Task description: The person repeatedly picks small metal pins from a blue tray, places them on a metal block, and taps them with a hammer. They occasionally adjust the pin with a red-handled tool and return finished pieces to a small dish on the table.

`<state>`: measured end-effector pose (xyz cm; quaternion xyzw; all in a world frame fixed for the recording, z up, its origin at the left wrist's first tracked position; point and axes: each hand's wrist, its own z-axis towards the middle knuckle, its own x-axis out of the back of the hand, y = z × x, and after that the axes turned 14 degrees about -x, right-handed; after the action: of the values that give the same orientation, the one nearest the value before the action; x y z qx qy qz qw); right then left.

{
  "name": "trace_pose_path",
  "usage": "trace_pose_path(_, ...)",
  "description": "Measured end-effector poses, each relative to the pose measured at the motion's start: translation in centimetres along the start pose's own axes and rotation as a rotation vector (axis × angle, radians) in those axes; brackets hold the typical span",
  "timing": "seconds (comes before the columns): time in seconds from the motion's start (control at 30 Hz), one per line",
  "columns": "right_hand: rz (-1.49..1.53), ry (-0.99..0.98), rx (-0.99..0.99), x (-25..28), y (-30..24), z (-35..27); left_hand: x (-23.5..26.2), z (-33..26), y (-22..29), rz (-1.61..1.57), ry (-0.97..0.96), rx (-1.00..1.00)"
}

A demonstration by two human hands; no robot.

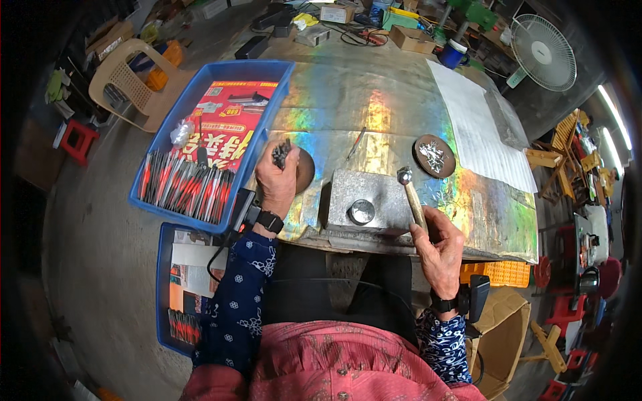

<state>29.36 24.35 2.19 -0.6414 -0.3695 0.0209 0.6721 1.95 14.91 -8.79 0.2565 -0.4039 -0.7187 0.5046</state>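
My left hand (275,179) is closed round a bunch of small dark pieces (281,154), too small to name. It hovers beside a brown round dish (305,171), which it partly covers. In my right hand (441,248) is a hammer (414,200) with a light handle and a small shiny rounded head, tilted up and away from me. Between the hands sits a grey metal block (346,188) bearing a round steel piece (362,212). A thin pointed tool (358,142) lies on the table beyond the block.
Another brown dish (451,167) holds small white pins, with more pins (438,200) scattered nearby. At left, a blue tray (286,80) contains rows of slim red-and-black items (184,187); a second blue tray (162,267) stands lower. White sheeting (478,134) covers the right side; a fan (543,52) stands beyond.
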Motion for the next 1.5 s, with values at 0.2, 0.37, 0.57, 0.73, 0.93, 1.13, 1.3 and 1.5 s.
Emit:
trace_pose_path(0.2,0.082,-0.005,-0.083,-0.1,0.2,-0.7,3.2,1.0,7.5,-0.211,0.005,-0.118)
trace_pose_path(0.37,0.134,0.070,-0.078,-0.7,0.7,-1.1,11.7,0.0,11.7,-0.093,0.063,-0.275)
trace_pose_path(0.57,0.112,0.018,-0.016,-1.1,0.6,-0.8,24.2,-3.7,10.5,0.094,0.314,0.037)
trace_pose_path(0.73,0.082,-0.037,0.068,-1.7,-0.2,-1.1,32.8,-10.7,6.1,0.438,0.438,0.363)
trace_pose_path(0.93,-0.128,-0.026,0.062,-2.5,-2.5,-2.1,39.6,-21.5,-1.2,0.874,0.339,0.505)
trace_pose_path(1.13,-0.197,-0.039,0.113,-3.3,-4.3,-3.2,40.6,-30.5,-3.5,1.384,0.010,0.572)
trace_pose_path(1.3,-0.192,-0.070,0.103,-3.5,-4.3,-3.3,39.8,-34.0,-3.6,1.465,-0.109,0.505)
trace_pose_path(1.5,-0.236,-0.055,0.148,-3.3,-3.5,-3.2,40.2,-35.6,-4.5,1.397,-0.132,0.577)
